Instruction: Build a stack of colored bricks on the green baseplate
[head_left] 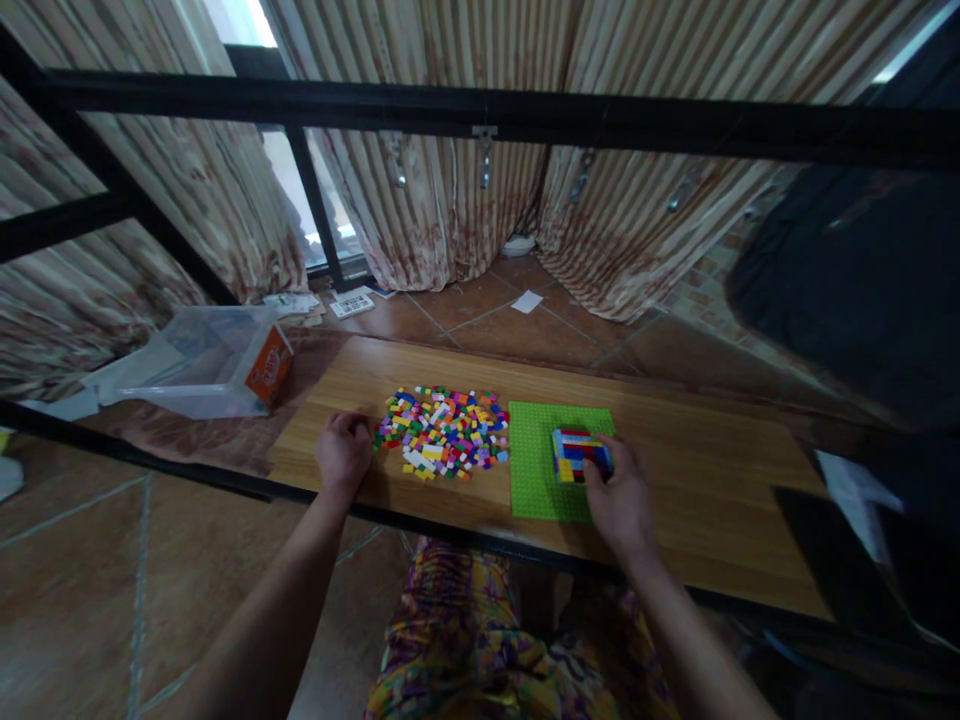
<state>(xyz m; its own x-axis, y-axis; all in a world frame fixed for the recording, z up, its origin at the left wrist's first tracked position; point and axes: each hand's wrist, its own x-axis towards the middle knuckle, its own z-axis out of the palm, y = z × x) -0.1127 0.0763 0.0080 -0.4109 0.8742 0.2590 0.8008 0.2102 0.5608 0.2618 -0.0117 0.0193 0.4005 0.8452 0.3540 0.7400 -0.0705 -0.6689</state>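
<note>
- On the wooden table (712, 490), head cam (only view btw), what've the hands got rn?

- OK so the right hand (624, 492) is half closed round the right end of a small brick block (574, 452), thumb on the near side, fingers at the far corner. Def has hold of it afaict.

- And where's the block exactly?

- Over the right half of the green baseplate (532, 470), approx mid-height. Can't tell if it's pressed onto the studs or a tad above, tbh. Stripes of red, blue, white etc. on top, plus a yellow bit at the near left corner.

- K, and the left hand (343, 455)?

- Fingers curled in, just beside the left edge of the loose bricks (446, 432). Can't tell if there's a pc. in there, fingers hide it. The bricks are a mixed-colour spread, their right edge right by the baseplate.

- Other stuff?

- Clear plastic bin (206, 398) w/ an orange label (268, 370), off past the table's left end. Black rail (480, 105) across the top of the view, striped curtains (450, 210) behind it, white paper (527, 301) on the tiled floor (67, 590) beyond the table.
</note>
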